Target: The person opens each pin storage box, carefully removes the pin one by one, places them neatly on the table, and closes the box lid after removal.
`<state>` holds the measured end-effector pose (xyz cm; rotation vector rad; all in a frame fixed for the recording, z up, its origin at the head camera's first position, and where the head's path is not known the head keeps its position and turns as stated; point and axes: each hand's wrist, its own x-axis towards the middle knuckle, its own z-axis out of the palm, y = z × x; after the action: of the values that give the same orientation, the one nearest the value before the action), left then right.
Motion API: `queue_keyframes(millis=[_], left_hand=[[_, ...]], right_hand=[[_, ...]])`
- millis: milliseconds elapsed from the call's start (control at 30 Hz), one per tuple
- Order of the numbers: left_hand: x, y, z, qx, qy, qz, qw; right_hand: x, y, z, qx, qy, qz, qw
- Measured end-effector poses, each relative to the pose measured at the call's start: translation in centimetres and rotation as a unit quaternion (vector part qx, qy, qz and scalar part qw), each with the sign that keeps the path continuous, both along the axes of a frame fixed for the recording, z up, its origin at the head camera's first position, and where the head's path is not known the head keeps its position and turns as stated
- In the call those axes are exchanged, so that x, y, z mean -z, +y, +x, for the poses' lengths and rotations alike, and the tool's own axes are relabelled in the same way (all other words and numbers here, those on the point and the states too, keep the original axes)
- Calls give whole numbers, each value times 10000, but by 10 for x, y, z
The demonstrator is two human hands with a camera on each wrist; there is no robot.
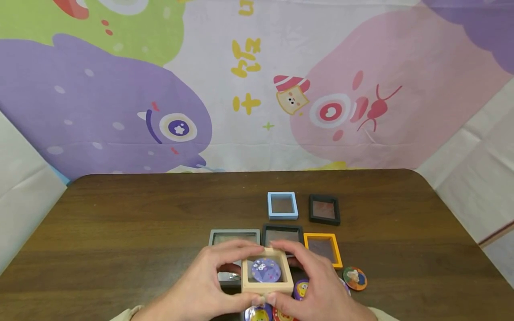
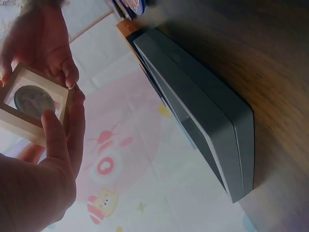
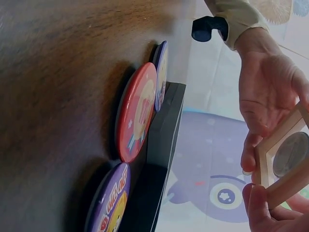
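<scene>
A beige floating display frame is held up above the table, with a round purple pin badge seen between its clear films. My left hand grips its left side, thumb at the near edge and fingers at the far edge. On the right side my right hand grips it the same way, the two thumb tips close together. In both wrist views the badge shows a plain silvery back. Below the hands lie a red badge and a purple badge, partly hidden in the head view.
Beyond the hands lie a light blue frame, a small black frame, a grey frame, a larger black frame and a yellow frame. An orange-green badge lies right of my right hand. A printed cloth hangs behind the table.
</scene>
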<state>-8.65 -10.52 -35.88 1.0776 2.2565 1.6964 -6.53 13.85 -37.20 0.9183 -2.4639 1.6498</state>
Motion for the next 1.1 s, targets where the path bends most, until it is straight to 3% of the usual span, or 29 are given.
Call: queue_keyframes(millis=[233,533,900,1100], left_hand=[[0,0,1,-40,31,-96,9999],[1,1,0,-154,-208,-109,9996],[2,3,-1,-475,-1149,-211,9920],[1,3,-3,-681,-1313,-237,9887]], right_hand=[[-1,1,-2,-51,-34,-37,10000],[-5,1,-7,-255,-310,-95,9991],[-5,2,-10,-369,-1040,201,9937],[-3,0,-9,-341,-774,509,9951]])
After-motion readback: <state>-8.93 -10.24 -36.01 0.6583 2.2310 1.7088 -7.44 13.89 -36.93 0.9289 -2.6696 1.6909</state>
